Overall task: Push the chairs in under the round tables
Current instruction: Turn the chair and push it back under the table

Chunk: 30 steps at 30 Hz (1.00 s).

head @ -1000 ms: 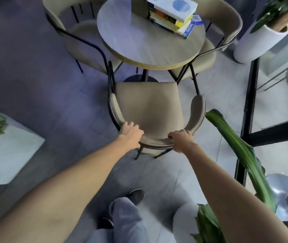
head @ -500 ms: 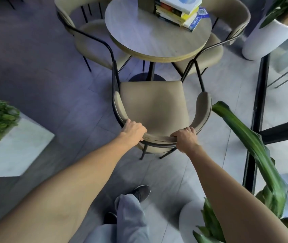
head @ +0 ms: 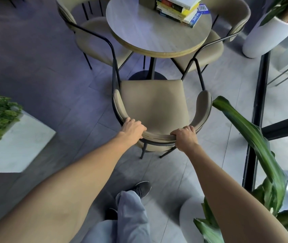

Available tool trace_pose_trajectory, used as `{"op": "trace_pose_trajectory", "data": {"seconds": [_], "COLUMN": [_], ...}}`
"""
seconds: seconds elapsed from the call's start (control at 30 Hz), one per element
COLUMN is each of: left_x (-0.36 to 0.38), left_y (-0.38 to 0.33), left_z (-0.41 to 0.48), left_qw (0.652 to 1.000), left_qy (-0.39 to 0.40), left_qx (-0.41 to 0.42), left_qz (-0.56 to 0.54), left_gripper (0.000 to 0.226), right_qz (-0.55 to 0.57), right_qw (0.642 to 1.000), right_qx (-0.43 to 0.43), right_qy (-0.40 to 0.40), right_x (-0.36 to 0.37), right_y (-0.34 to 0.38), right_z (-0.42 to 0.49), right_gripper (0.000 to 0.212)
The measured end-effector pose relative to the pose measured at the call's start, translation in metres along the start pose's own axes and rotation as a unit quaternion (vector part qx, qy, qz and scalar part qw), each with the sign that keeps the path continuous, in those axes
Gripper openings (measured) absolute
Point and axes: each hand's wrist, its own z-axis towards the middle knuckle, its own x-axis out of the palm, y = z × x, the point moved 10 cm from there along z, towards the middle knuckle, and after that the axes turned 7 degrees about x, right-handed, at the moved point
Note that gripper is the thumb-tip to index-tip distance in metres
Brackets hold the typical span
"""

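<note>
A beige padded chair (head: 155, 104) with a black metal frame stands in front of me, its seat facing a round wooden table (head: 155, 35). The seat's front edge lies just short of the table's rim, by the black pedestal base. My left hand (head: 132, 128) grips the curved backrest on its left side. My right hand (head: 185, 136) grips the same backrest on the right. Two more beige chairs, one at the left (head: 94, 35) and one at the right (head: 215, 48), sit partly under the table.
A stack of books (head: 180, 9) lies on the table's far side. A white planter with greenery (head: 13, 146) stands at the left. Large green leaves (head: 248, 137) and a black metal frame (head: 257, 111) crowd the right. A white pot (head: 269, 35) stands at the far right.
The chair has slid forward toward the table with both hands still on its backrest. I have stepped forward with it; the view has shifted closer to the table.
</note>
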Motion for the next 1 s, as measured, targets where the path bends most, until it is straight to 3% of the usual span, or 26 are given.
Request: {"op": "trace_pose_trajectory", "data": {"seconds": [0.37, 0.57, 0.7, 1.0], "left_x": [0.002, -0.007, -0.033, -0.147], "left_y": [-0.002, -0.007, -0.017, -0.035], "left_z": [-0.003, -0.007, -0.016, 0.008], "left_qw": [1.0, 0.998, 0.999, 0.997], "left_qy": [0.017, 0.048, 0.035, -0.066], "left_qx": [0.002, 0.015, 0.024, -0.006], "left_qz": [0.026, 0.027, -0.004, -0.05], "left_gripper": [0.025, 0.036, 0.044, 0.047], "right_qz": [-0.036, -0.012, 0.014, -0.004], "right_qw": [0.999, 0.997, 0.996, 1.0], "right_qx": [-0.009, -0.005, 0.002, -0.017], "right_qy": [0.021, 0.072, 0.086, 0.01], "right_x": [0.003, -0.007, -0.041, -0.165], "right_y": [0.006, 0.01, 0.005, -0.033], "right_z": [-0.004, -0.013, -0.03, -0.009], "right_gripper": [0.041, 0.057, 0.065, 0.061]}}
